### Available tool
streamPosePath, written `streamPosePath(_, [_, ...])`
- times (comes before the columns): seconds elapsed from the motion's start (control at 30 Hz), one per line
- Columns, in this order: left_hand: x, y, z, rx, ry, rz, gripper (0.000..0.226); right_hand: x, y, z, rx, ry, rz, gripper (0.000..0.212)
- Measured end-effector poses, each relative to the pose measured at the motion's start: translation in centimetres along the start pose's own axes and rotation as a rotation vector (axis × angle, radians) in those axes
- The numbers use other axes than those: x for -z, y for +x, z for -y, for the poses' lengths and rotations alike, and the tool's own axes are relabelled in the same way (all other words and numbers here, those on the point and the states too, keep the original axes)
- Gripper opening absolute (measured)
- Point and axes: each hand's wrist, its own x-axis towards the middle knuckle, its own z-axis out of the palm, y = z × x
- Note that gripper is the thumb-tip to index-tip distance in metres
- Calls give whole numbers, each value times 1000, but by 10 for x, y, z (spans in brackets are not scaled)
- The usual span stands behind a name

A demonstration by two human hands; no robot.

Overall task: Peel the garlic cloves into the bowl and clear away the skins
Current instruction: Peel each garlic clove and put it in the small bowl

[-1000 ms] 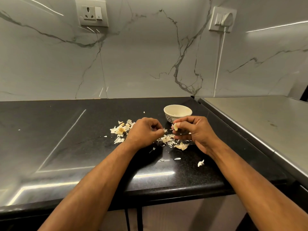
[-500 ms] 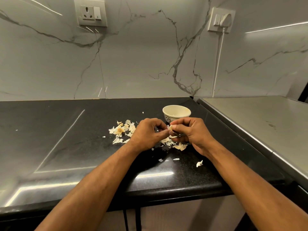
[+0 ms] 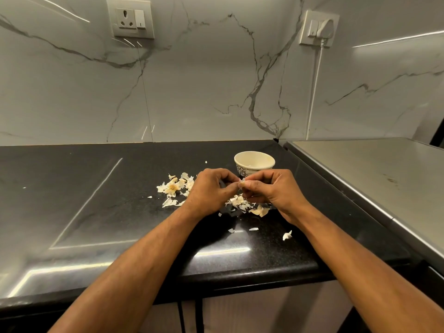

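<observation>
A small garlic clove (image 3: 242, 182) shows between my fingertips, just in front of the cream patterned bowl (image 3: 254, 162). My right hand (image 3: 271, 191) pinches the clove with curled fingers. My left hand (image 3: 211, 191) meets it from the left, its fingertips pinching at the clove's skin. Most of the clove is hidden by my fingers. Loose garlic skins (image 3: 240, 203) lie on the black counter (image 3: 96, 212) under my hands. A second heap of skins with a dried root core (image 3: 173, 187) lies to the left of my left hand. What lies inside the bowl cannot be seen.
A steel-grey appliance top (image 3: 374, 179) adjoins the counter on the right. A white cable (image 3: 314, 87) drops from a wall plug (image 3: 320, 26) behind the bowl. Stray skin bits (image 3: 287, 235) lie near the counter's front edge (image 3: 240, 275). A marble wall stands behind.
My hands, apart a second ago, have come together; my left fingertips now pinch at the clove held by my right hand. Both hands stay in front of the bowl.
</observation>
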Motion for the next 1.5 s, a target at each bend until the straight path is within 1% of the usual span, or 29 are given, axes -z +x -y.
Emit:
streamPosePath(0.1, [1,-1,-4,5,-98,8,5,1,1,0,-9,21,-12,5])
streamPosePath(0.23, [6,-2,-5,127,-301,47,8,2,1,0,-18,34,28,5])
streamPosePath(0.33, [8,-2,-5,169,-357,72,10,2,1,0,-21,49,57,8])
streamPosePath(0.5, [8,-2,-9,171,-380,71,13,2,0,1,-17,72,81,9])
streamPosePath(0.63, [6,-3,-10,125,-331,67,13,2,0,2,-20,74,81,10])
streamPosePath(0.87, [5,-3,-9,119,-331,123,16,3,-2,3,-22,97,89,11])
streamPosePath(1.1, [5,-3,-9,100,-313,82,16,3,-2,4,-53,134,115,19])
streamPosePath(1.17, [5,-2,-8,106,-325,52,15,3,-1,4,-56,129,102,19])
streamPosePath(1.23, [4,-1,-7,122,-351,26,14,4,0,3,-56,122,77,12])
streamPosePath(1.3, [4,-1,-6,139,-374,34,13,3,1,2,-60,120,44,6])
streamPosePath(1.5, [3,-3,-6,148,-395,67,13,1,4,0,-93,128,-34,7])
